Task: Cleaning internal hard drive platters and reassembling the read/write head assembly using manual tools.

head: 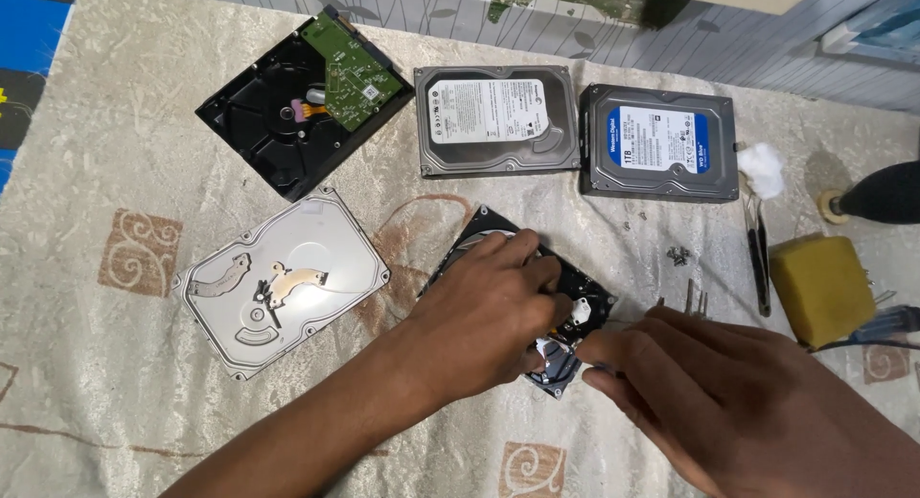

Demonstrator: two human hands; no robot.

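left hand: lies palm-down on the opened drive at frame centre, fingers spread flat over its platter end, pressing, not gripping.
right hand: at 4 o'clock from the drive, fingertips bunched together at the drive's lower corner; cannot tell if they pinch anything.
opened drive: black, lid off, mostly covered by both hands; long axis runs 11 to 5 o'clock, platter end toward 11.
lid: silver cover, inside up, at 9 o'clock of the left hand, well apart.
board drive: black drive, green circuit board up, at 11 o'clock.
grey drive: label up, at 12 o'clock.
blue-label drive: just beside the grey one, at 1 o'clock.
screws: small loose cluster at 2 o'clock, near the drive.
tweezers: at 3 o'clock, next to a yellow sponge.
cotton wad: white, touching the blue-label drive's right edge.
in the way: the hands hide most of the drive's insides.
cloth: beige patterned cover under everything.
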